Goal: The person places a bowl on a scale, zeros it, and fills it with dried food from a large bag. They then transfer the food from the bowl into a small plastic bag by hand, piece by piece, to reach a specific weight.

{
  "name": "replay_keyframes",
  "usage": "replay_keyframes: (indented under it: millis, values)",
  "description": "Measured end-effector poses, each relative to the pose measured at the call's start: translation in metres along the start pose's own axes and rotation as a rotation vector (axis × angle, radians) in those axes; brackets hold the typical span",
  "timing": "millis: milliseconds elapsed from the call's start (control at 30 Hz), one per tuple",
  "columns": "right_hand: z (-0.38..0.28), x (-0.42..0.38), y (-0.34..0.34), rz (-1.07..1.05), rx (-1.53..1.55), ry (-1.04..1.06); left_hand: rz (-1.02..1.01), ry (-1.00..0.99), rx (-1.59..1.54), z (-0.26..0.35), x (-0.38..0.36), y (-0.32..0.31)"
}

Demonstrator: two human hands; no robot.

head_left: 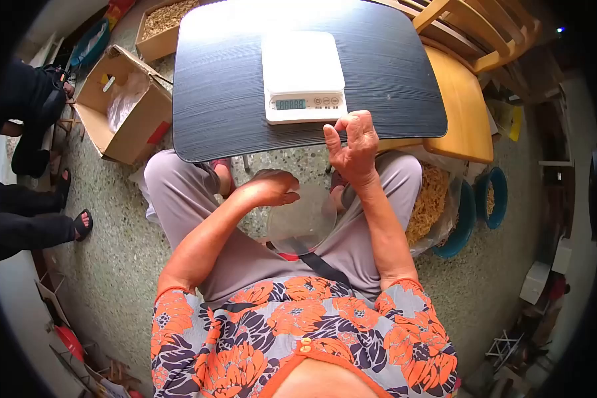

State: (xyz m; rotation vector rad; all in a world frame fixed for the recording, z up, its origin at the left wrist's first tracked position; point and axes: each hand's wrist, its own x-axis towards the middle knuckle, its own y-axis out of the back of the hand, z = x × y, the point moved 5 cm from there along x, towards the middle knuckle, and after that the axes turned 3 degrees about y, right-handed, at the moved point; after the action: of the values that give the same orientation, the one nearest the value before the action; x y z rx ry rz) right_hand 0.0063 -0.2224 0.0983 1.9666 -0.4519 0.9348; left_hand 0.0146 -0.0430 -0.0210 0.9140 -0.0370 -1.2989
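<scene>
A white kitchen scale (304, 73) lies on the dark table, its display lit with a row of digits. My right hand (356, 147) is at the scale's near right corner, with fingers curled in and the thumb held apart; nothing shows in it. Between my thighs is a round translucent plastic container (302, 224). At its upper left edge my left hand (272, 188) curves inward, fingers and thumb bent around the rim. The exact contact of those fingertips is partly hidden.
The dark table (212, 86) spans the front, with a wooden chair (467, 99) at its right. An open cardboard box (123, 106) holds plastic. Shredded tan material (431, 199) fills a bag beside teal basins (492, 199). People's legs (30, 212) are at the left.
</scene>
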Motion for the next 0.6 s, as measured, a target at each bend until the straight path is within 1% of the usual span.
replay_keyframes:
  millis: [67, 167, 267, 600]
  values:
    - [-0.0012, 0.0005, 0.0027, 0.003, -0.007, 0.007, 0.058, -0.063, -0.006, 0.0056, -0.0014, 0.0023]
    - [-0.0009, 0.0049, -0.0023, 0.030, 0.013, -0.010, 0.055, -0.045, 0.002, 0.0002, -0.0008, 0.0066]
    - [-0.0036, 0.0054, -0.0029, 0.005, -0.001, -0.039, 0.013, -0.017, 0.012, 0.0022, -0.0010, 0.0053]
    - [-0.0024, 0.0050, -0.0002, 0.005, -0.009, -0.052, 0.030, -0.024, 0.013, 0.0085, -0.0023, 0.0090]
